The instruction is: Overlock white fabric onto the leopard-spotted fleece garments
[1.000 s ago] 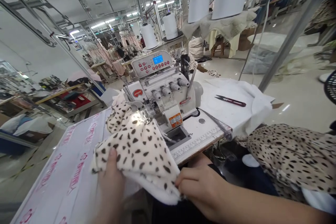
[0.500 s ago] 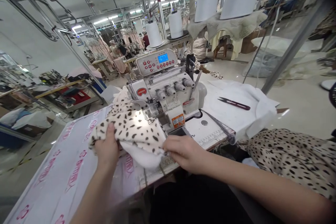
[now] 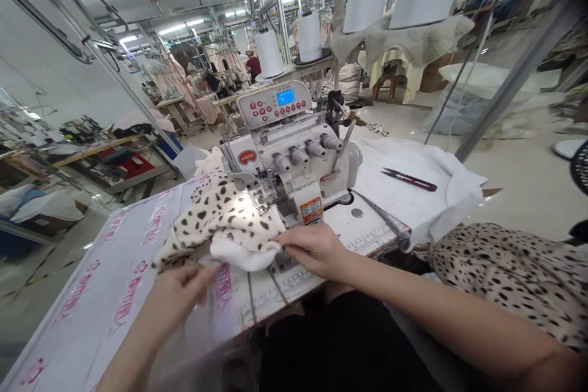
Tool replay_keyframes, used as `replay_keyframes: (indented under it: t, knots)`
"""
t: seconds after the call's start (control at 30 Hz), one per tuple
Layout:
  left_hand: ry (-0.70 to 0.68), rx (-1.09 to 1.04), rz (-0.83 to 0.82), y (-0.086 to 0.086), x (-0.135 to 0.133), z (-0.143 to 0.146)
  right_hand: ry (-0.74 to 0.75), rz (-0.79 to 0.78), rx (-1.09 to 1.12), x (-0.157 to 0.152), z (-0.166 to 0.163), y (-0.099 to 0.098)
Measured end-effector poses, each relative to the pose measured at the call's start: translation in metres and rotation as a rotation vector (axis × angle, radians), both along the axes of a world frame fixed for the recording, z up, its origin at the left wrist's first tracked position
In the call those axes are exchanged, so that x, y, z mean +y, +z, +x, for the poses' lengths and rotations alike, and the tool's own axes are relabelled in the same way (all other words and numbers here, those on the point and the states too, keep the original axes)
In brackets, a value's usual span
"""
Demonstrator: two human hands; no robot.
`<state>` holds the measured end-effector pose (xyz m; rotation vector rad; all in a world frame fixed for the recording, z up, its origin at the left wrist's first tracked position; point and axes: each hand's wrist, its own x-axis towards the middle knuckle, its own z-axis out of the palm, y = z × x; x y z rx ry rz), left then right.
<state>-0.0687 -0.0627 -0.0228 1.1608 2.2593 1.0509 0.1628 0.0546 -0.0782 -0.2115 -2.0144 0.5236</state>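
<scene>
A cream plush fabric with dark spots lies under the presser foot of a white overlock sewing machine, its white underside folded up at the front. My right hand pinches the fabric's right edge just in front of the foot. Left of the fold, my left hand hovers low over the table with its fingers loosely apart and a little blurred. It seems to hold nothing; whether its fingertips touch the fabric I cannot tell. The machine's lamp lights the fabric near the needle.
Dark red thread snips lie on white cloth right of the machine. More spotted fabric is heaped at my right. Large white thread cones stand behind the machine. Printed plastic covers the table at left.
My left hand has let go of the fabric's top and moved down toward me. The white underside now shows more and lies higher. My right hand has shifted slightly up and left, still gripping the edge.
</scene>
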Motion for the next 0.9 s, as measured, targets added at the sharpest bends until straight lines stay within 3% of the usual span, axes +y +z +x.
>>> replay_keyframes:
  t: [0.03, 0.07, 0.13, 0.2, 0.27, 0.43, 0.67, 0.9]
  knots:
    - [-0.076, 0.114, -0.038, -0.002, -0.010, 0.011, 0.001, -0.004, 0.006, 0.000, 0.000, -0.001]
    - [-0.132, 0.235, 0.030, -0.004, -0.016, 0.024, 0.003, -0.018, 0.016, -0.001, 0.000, -0.001]
    - [-0.240, 0.455, 0.349, -0.012, -0.016, 0.049, 0.006, -0.066, 0.037, -0.003, -0.001, 0.001]
    - [-0.364, 0.626, 0.604, -0.020, -0.002, 0.067, 0.012, -0.114, 0.051, -0.006, -0.002, 0.004]
    - [-0.473, 0.760, 0.705, -0.026, 0.016, 0.074, 0.026, -0.139, 0.061, -0.008, -0.001, 0.008]
    - [-0.591, 0.908, 0.781, -0.031, 0.037, 0.065, 0.025, -0.100, 0.067, -0.011, 0.009, 0.009]
    - [-0.603, 0.845, 0.805, -0.027, 0.030, 0.066, -0.114, 0.314, 0.056, -0.009, 0.009, 0.000]
    - [-0.615, 0.859, 0.779, -0.025, 0.029, 0.066, -0.210, 0.351, 0.035, -0.004, 0.000, 0.008]
